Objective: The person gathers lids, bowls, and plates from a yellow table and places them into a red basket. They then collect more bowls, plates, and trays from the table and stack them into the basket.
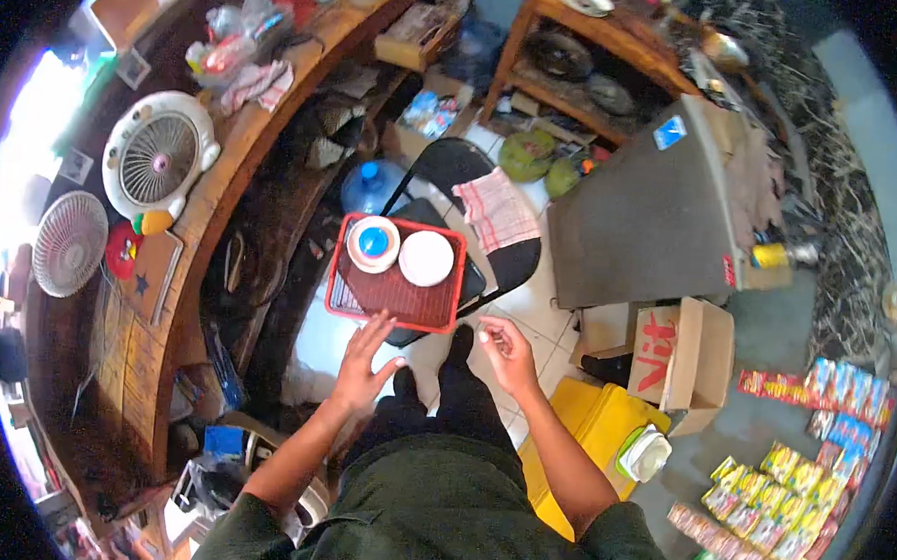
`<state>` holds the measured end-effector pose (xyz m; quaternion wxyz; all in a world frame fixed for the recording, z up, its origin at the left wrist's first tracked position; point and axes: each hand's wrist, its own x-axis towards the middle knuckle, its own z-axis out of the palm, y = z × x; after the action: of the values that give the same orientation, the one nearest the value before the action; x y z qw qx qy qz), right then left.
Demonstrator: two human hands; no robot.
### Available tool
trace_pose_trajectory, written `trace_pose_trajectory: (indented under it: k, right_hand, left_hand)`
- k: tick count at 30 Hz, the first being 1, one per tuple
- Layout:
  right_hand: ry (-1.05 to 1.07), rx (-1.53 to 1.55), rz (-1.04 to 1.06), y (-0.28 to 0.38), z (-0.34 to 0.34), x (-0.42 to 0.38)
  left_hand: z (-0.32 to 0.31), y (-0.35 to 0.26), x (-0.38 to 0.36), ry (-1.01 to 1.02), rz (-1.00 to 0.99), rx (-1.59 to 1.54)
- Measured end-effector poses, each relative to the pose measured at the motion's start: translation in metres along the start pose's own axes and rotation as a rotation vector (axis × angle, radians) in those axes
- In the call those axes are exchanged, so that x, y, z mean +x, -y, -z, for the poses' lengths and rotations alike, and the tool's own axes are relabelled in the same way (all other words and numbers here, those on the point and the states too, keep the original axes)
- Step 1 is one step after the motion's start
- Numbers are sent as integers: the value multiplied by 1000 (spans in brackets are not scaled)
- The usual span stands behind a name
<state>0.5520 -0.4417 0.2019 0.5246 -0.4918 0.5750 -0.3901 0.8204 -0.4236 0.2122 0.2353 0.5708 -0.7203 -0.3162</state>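
The person wears a dark green shirt and black trousers. To the right stands a yellow plastic box with a small white and green container at its side. The left hand is open, fingers extended and thumb spread, near the front edge of a red plastic tray with low walls. The right hand is beside that tray's front right corner, its fingers bent and loosely curled, thumb raised close to the index finger. Two round containers sit side by side in the back half of the tray: on the left a white bowl with a blue centre, on the right a plain white round container. The tray lies level by a black folding chair, where a red and white checked cloth is draped. Right of the chair are an open cardboard box marked "Vit" in red and a large grey cabinet. Behind the tray's left corner is a translucent blue water jug. Farther off, green round fruits lie on the floor before a wooden shelf table.
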Motion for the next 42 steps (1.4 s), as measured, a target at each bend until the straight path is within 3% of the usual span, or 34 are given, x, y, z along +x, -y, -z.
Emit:
trace_pose_trajectory:
  k: [2,3,7,12,14,19,24,34,42]
  right_hand:
    - [-53,-4,43,22,0,-21]
    - [-67,42,69,29,1,-30]
    - [-164,60,172,51,13,-68]
    - [-422,44,193,60,40,-128]
    - [-458,6,126,57,52,-157]
    - [-663,51,108,28,76,-226]
    - [-821,101,59,-4,95,-292]
    - [-1022,303,-146,-83,152,-436]
    - [-969,331,-257,-118,206,-467]
  left_hand:
    - [12,0,0,33,-29,-229]
    - [14,-7,3,-63,-94,-232]
    - [17,-32,7,6,-138,-395]
    - [-16,-68,11,221,-159,-573]
    - [-26,-86,17,311,-285,-475]
    - [-72,-134,20,563,-292,-689]
    - [-136,-170,13,705,-444,-588]
    - [-263,-312,-84,1131,-457,-561]
    - [-326,-343,-112,1207,-279,-557]
